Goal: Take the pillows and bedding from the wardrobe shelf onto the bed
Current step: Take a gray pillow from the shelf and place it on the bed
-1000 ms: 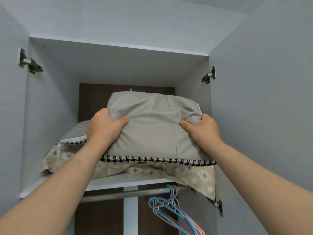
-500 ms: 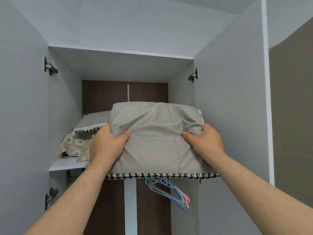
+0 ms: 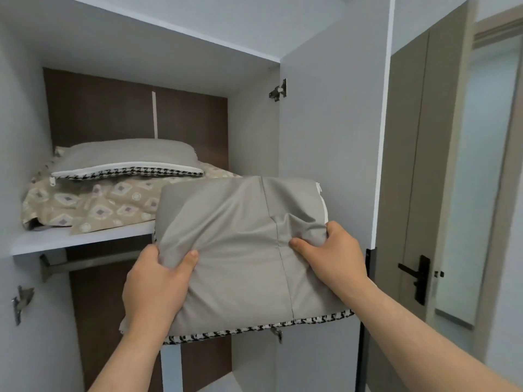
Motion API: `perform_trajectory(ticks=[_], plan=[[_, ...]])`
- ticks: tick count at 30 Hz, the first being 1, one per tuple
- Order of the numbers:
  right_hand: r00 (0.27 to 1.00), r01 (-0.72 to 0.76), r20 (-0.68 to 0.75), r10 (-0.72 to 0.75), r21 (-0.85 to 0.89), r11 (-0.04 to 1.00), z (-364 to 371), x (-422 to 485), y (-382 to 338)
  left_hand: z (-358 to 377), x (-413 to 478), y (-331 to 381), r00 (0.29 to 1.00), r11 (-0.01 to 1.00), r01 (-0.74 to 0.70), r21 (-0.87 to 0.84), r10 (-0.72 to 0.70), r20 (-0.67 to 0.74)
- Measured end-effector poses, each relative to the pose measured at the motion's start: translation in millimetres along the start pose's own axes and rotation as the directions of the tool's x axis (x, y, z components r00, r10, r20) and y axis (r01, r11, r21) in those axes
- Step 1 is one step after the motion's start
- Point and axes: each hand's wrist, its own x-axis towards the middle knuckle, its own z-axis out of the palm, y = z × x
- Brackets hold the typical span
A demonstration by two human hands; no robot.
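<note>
I hold a grey pillow (image 3: 240, 250) with a black-and-white houndstooth edge in front of the open wardrobe, clear of the shelf and tilted toward me. My left hand (image 3: 154, 284) pinches its lower left side and my right hand (image 3: 331, 256) grips its right side. On the white shelf (image 3: 82, 241) a second grey pillow (image 3: 127, 157) with the same trim lies on folded beige patterned bedding (image 3: 93, 205).
The open wardrobe door (image 3: 334, 137) stands just right of the pillow. A hanging rail (image 3: 85, 264) runs under the shelf. Further right is a beige room door (image 3: 424, 165) with a black handle (image 3: 416, 275).
Both hands have pulled the grey pillow off the shelf, toward me and down to the right. The second pillow and the bedding underneath have come into full view. The view has swung right.
</note>
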Motion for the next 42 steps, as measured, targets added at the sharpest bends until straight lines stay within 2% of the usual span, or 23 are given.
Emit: perform_trajectory(ticks=[8,14,23,28,34,42], plan=[[0.988,-0.156,-0.034,0.153,-0.167,0.973,-46.4,-127.9,42.4,-17.8,-126.1,-29.5,0.969,0.977,0.166,-0.131,-0.137,0.204],[0.947,-0.322,-0.085,0.311,-0.242,0.915,-102.2,-223.7,93.7,-14.2,-214.8,-33.2,0.904,0.969,0.218,-0.116,-0.156,0.399],[0.817,-0.576,-0.234,0.527,-0.276,0.770,-240.5,-324.7,169.5,26.1,-342.9,50.1,0.725,0.985,0.143,-0.098,-0.037,0.688],[0.750,-0.657,-0.339,0.569,-0.282,0.699,-317.7,-374.4,196.2,42.7,-411.9,101.8,0.647,0.985,0.090,-0.148,0.055,0.760],[0.621,-0.769,-0.504,0.601,-0.241,0.592,-413.9,-442.2,222.6,64.6,-503.0,171.2,0.465,0.961,0.075,-0.266,0.203,0.862],[0.354,-0.912,-0.714,0.604,-0.121,0.392,-531.8,-521.6,257.0,121.3,-637.7,288.1,0.169,0.890,0.061,-0.453,0.438,0.883]])
